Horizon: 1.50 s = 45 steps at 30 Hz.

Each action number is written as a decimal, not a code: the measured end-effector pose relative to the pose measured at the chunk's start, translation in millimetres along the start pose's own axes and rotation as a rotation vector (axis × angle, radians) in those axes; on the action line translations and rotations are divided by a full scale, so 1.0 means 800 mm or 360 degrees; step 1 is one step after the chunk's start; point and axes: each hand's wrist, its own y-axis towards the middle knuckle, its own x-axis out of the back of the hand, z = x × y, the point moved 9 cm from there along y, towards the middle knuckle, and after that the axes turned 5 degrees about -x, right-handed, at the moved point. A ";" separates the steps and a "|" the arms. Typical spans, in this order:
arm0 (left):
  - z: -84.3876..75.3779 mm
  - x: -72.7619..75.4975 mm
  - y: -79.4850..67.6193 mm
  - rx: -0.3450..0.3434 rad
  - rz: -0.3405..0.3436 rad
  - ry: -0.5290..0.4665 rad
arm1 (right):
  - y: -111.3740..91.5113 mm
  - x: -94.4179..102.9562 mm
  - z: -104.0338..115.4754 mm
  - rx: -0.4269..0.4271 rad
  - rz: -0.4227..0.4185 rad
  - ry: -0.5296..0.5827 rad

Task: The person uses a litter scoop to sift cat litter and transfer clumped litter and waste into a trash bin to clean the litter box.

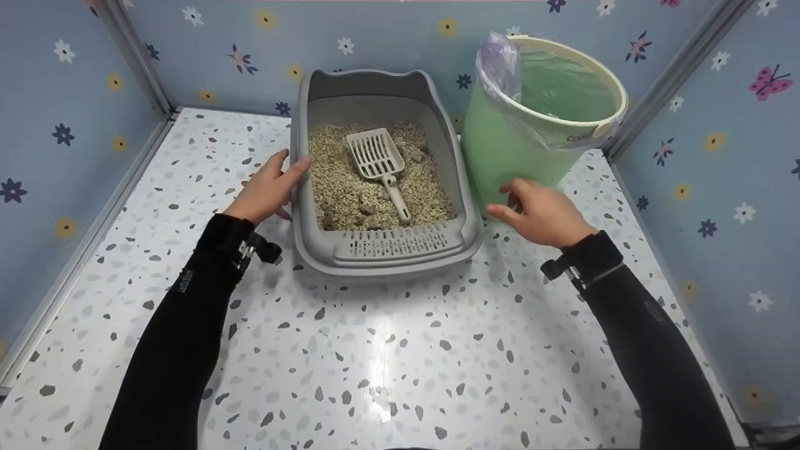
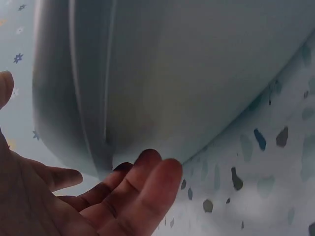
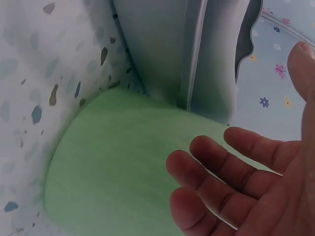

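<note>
A grey litter box (image 1: 400, 265) stands near the back wall, partly filled with tan pellet litter (image 1: 334, 194). On the litter lies a beige slotted litter scoop (image 1: 397, 200), its handle toward the front. My left hand (image 1: 262, 190) is at the box's left side, thumb right at the rim and fingers spread. In the left wrist view, those fingertips (image 2: 170, 172) come close under the rim along the outer wall. My right hand (image 1: 544, 212) hovers in front of the green bin (image 1: 503, 147), fingers loosely bent and holding nothing.
The bin stands close against the box's right side, lined with a translucent purple bag (image 1: 499, 65). Blue flowered panels (image 1: 387, 37) rise at the back and both sides. Under everything is a white speckled surface (image 1: 350, 362).
</note>
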 end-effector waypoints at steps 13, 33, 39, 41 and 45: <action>0.009 -0.015 0.008 -0.0070 -0.0123 -0.0108 | 0.041 -0.062 0.027 -0.0104 0.0177 0.0161; 0.006 -0.022 0.001 -0.0073 -0.0171 -0.0205 | 0.025 -0.072 0.026 -0.0167 0.0167 0.0376; 0.007 -0.036 -0.014 -0.0066 -0.0181 -0.0335 | 0.005 -0.073 0.025 -0.0195 0.0212 0.0366; 0.008 -0.040 -0.020 -0.0077 -0.0188 -0.0359 | -0.002 -0.073 0.027 -0.0186 0.0217 0.0353; 0.007 -0.044 -0.031 -0.0102 -0.0213 -0.0380 | -0.012 -0.073 0.029 -0.0182 0.0249 0.0337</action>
